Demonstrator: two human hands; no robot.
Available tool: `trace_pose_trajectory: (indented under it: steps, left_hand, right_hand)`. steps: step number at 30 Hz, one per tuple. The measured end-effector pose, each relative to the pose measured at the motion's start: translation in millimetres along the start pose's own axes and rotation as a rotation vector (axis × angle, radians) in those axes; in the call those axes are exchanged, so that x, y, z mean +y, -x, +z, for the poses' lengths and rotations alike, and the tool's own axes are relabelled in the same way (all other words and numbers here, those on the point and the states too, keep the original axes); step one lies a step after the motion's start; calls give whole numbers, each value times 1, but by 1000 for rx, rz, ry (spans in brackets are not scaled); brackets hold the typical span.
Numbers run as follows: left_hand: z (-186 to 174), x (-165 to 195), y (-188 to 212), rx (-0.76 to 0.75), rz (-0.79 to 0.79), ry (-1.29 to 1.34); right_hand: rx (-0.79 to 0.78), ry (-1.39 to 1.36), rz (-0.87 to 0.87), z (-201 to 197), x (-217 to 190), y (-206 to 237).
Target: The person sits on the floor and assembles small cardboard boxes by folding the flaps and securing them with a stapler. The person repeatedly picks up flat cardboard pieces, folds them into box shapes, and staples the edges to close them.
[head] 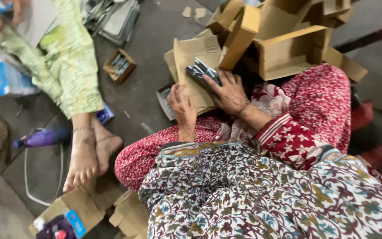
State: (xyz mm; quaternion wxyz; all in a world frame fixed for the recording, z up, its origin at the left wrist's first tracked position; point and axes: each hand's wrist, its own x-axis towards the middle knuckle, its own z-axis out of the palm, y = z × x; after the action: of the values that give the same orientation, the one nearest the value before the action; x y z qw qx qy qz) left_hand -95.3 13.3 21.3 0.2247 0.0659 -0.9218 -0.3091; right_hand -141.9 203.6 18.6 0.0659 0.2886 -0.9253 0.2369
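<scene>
While the right hand [230, 90] grips grey metal parts [202, 71], the left hand [182, 106], holding nothing, steadies the flat cardboard box [195, 55]; packing seems underway.

L hand [183, 106] sits low and fwd, fingers together and bent, back of hand up, wrist dropping straight toward the lap. R hand [228, 90] lies just beside it, a bit further out, palm down, fingers spread and curled over sth grey, thumb tucked toward the L hand. R wrist wears a thin bangle; forearm runs back at a slant into a red patterned sleeve w/ striped cuff. Both arms bent, elbows close to the body. Hands near, not touching.
</scene>
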Motion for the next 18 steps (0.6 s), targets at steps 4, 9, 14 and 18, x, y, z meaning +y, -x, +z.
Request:
trace_pose_trajectory:
  steps: [4,9,14,18]
  left_hand:
    - [-8,1,-9,10,-209,322]
    - [-14,3,-12,-104,-423,329]
    - [-20,13,-1,-100,-512,610]
    - [-37,25,8,-47,-522,890]
  right_hand:
    - [-2,-3,44,-9,2,6]
    - [-43,-42,121,-10,7,13]
    - [27,-132,163,-11,22,17]
    - [201,-177,118,-28,37,20]
